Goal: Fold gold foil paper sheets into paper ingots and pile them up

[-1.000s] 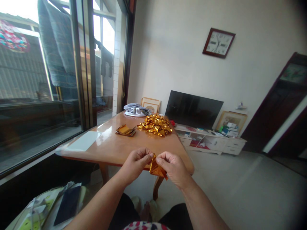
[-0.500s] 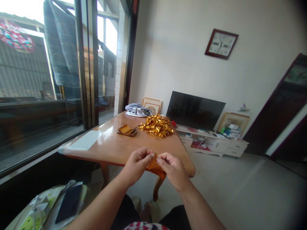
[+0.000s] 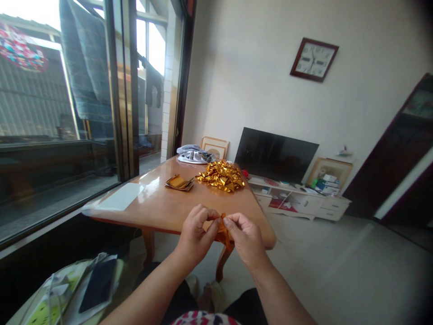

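Observation:
Between my hands is a piece of gold foil paper [image 3: 223, 232], partly folded, just in front of the table's near edge. My left hand [image 3: 199, 230] pinches its left side with thumb and fingertips. On the other side my right hand [image 3: 246, 234] pinches the top right of the sheet, and the two thumbs nearly meet. Fingers cover much of the foil. Beyond them on the wooden table [image 3: 162, 208] lies a heap of folded gold foil pieces [image 3: 221, 176]. Left of the heap rests a stack of flat gold paper sheets [image 3: 179, 182].
Folded clothes [image 3: 194, 154] lie at the table's far end, and a white sheet [image 3: 122, 196] at its left. A phone [image 3: 98, 284] rests on a stool at lower left. A television [image 3: 275, 155] stands on a low white cabinet [image 3: 307, 204] beyond the table.
The foil between my hands has become narrower and more gathered. My left hand has turned slightly and both hands have drawn a little closer together.

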`<state>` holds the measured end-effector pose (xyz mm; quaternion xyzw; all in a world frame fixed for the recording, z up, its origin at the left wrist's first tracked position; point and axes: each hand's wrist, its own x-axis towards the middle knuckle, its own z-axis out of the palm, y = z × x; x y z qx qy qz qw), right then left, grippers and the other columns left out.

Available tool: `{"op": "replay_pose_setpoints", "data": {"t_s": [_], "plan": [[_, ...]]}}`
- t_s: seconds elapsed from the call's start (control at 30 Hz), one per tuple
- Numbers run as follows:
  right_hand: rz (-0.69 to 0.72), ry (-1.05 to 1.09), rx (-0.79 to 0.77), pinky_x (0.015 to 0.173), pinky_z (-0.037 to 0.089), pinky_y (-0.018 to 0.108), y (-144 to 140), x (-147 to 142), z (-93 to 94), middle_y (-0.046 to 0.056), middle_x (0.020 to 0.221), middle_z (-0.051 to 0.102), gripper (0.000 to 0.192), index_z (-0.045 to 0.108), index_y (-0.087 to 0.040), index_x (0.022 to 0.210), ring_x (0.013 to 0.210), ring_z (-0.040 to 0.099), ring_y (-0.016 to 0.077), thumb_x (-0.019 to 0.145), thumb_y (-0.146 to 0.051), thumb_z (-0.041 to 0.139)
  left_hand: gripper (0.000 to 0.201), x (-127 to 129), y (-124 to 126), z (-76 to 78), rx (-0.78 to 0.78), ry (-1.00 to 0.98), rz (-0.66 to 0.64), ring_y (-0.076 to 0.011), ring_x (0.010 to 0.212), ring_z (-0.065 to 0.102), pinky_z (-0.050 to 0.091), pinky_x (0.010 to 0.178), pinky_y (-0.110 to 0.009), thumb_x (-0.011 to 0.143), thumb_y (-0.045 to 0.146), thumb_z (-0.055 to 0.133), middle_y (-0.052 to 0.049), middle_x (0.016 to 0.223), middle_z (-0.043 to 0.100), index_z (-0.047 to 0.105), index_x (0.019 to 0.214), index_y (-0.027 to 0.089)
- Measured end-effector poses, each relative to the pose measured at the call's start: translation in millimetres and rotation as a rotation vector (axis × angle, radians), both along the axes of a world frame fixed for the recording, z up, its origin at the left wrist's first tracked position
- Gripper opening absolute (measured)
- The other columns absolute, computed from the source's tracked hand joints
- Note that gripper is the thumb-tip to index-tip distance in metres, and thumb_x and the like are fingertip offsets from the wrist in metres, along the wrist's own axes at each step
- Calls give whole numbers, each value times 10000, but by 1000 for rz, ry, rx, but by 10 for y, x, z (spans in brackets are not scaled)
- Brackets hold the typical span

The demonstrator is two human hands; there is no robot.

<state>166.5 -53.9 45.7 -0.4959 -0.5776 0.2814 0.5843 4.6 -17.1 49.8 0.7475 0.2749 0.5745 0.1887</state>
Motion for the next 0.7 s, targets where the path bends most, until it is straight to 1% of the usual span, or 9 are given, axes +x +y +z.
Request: {"op": "replay_pose_setpoints", "data": {"t_s": [0.1, 0.2, 0.3, 0.5, 0.7], "plan": [[-26, -28, 23, 679, 481, 268, -4, -11, -12, 33, 781, 677, 326, 685, -177, 889, 721, 602, 162, 899, -495, 617, 69, 10, -3, -24, 49, 14, 31, -188, 847, 589, 454, 777, -305, 910, 236, 607, -53, 866, 619, 660, 889, 198], [-52, -71, 53, 690, 483, 271, -23, -32, 6, 34, 787, 687, 314, 690, -182, 885, 730, 605, 166, 909, -483, 606, 79, 25, 5, -45, 59, 6, 41, -191, 847, 597, 465, 775, -309, 906, 239, 616, -59, 875, 627, 680, 932, 201], [-72, -116, 90, 702, 485, 277, -41, -51, 30, 37, 792, 694, 302, 696, -184, 876, 745, 611, 176, 912, -469, 602, 99, 33, 13, -53, 41, -4, 45, -194, 845, 610, 478, 773, -311, 905, 258, 622, -62, 878, 638, 695, 949, 207], [-95, -180, 137, 704, 485, 289, -62, -66, 66, 39, 801, 710, 270, 694, -193, 875, 747, 625, 185, 920, -440, 594, 116, 43, 11, -50, 6, -29, 59, -188, 819, 615, 480, 754, -300, 906, 276, 621, -60, 862, 643, 708, 924, 201], [-131, -224, 176, 732, 487, 301, -61, -78, 49, 41, 822, 719, 240, 697, -204, 877, 769, 642, 194, 926, -415, 594, 123, 74, -6, -54, -54, -70, 59, -182, 808, 624, 488, 741, -283, 896, 282, 633, -55, 852, 660, 721, 903, 196]]}}
